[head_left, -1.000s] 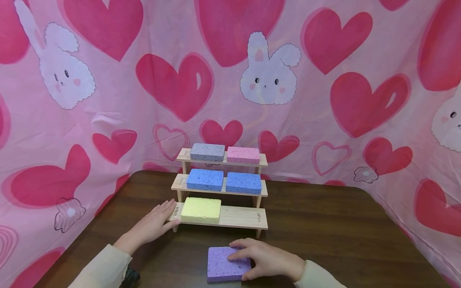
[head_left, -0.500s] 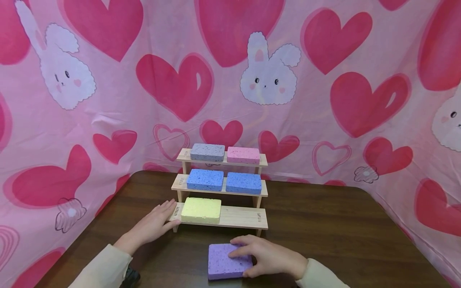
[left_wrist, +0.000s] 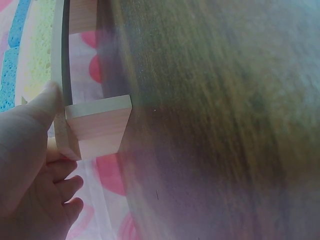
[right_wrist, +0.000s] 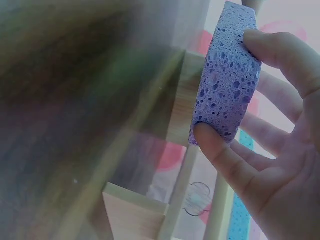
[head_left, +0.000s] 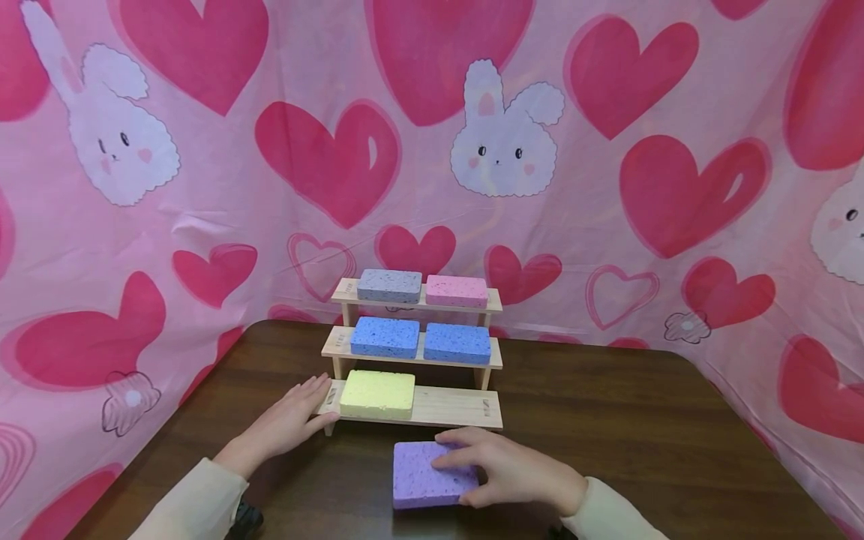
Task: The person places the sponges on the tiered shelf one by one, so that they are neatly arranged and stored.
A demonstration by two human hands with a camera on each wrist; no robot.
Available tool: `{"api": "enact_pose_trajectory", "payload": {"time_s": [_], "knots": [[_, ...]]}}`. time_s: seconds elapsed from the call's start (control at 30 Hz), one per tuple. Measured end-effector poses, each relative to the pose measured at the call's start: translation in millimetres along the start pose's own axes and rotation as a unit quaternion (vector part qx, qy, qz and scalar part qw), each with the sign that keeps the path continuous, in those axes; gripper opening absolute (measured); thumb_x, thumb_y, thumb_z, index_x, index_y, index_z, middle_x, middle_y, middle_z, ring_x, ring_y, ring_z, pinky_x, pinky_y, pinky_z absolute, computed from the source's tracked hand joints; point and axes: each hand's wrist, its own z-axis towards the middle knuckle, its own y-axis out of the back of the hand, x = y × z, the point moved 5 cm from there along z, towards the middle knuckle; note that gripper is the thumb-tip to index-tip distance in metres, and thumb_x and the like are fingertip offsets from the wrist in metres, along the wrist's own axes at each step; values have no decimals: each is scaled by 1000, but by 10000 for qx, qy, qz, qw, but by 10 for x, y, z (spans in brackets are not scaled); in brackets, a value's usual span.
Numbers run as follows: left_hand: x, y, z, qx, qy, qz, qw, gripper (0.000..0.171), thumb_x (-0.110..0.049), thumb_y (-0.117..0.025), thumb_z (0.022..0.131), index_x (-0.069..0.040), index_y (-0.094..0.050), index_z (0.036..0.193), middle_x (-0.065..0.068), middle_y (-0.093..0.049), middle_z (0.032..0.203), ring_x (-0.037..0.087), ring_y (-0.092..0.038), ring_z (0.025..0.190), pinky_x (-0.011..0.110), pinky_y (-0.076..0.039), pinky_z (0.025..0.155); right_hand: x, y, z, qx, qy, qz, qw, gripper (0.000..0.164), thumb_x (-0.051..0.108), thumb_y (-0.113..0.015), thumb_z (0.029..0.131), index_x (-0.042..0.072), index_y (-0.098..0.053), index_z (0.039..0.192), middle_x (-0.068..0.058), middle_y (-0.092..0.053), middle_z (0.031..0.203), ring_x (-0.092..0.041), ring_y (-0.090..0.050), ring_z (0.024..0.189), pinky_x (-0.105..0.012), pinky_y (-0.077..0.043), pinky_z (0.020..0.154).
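My right hand (head_left: 516,469) grips a purple sponge (head_left: 421,480) by its right side, fingers across the far edge and top and thumb at the near edge. In the right wrist view the sponge (right_wrist: 225,80) shows its pitted side, held clear of the table. My left hand (head_left: 283,420) holds the left end of the bottom board of a three-step wooden rack (head_left: 452,409), thumb at the front edge. The left wrist view shows that thumb (left_wrist: 42,107) against the board, with the other fingers bent beyond its end. A yellow sponge (head_left: 376,394) lies on this board's left half.
Two blue sponges (head_left: 385,337) (head_left: 457,343) sit on the middle step. Up on the top step are a grey sponge (head_left: 389,286) and a pink sponge (head_left: 457,291). The rack stands on a dark wooden table (head_left: 607,420), before a pink heart-patterned cloth (head_left: 418,172).
My right hand has carried the purple sponge forward and slightly right, closer to the rack's bottom board. My left hand has stayed in place at the board's end.
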Motion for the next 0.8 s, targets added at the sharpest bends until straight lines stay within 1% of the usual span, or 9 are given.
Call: {"api": "enact_pose_trajectory", "payload": {"time_s": [0.23,0.47,0.63,0.8], "knots": [[3,-3,4,-26,-34,22,10000,68,-35,-62,87,10,-40,133,26,-37,137,42,-31,128,53,-25,103,-13,114,2,-39,-208,110,9997,46,26,-71,81,19,-59,125,-8,-45,135,-21,-41,122,-36,-39,97],[5,-10,5,-49,-43,-9,10000,68,-35,-62,87,10,-40,133,26,-37,138,42,-31,128,53,-24,103,-59,231,7,-208,-282,148,9993,46,24,-72,80,18,-60,124,-9,-45,135,-23,-42,121,-36,-41,96],[6,-12,5,-64,-65,0,10000,68,-35,-62,87,10,-40,133,26,-37,137,42,-31,128,53,-24,103,-116,303,13,-223,-468,302,9982,48,25,-72,81,19,-58,126,-8,-43,137,-24,-39,123,-36,-42,94],[17,-17,9,-60,-43,8,10000,68,-36,-62,87,10,-40,133,26,-37,138,41,-31,128,53,-24,104,-181,359,16,-240,-756,355,9962,49,24,-71,81,20,-58,127,-8,-41,139,-24,-37,125,-37,-43,93]]}}
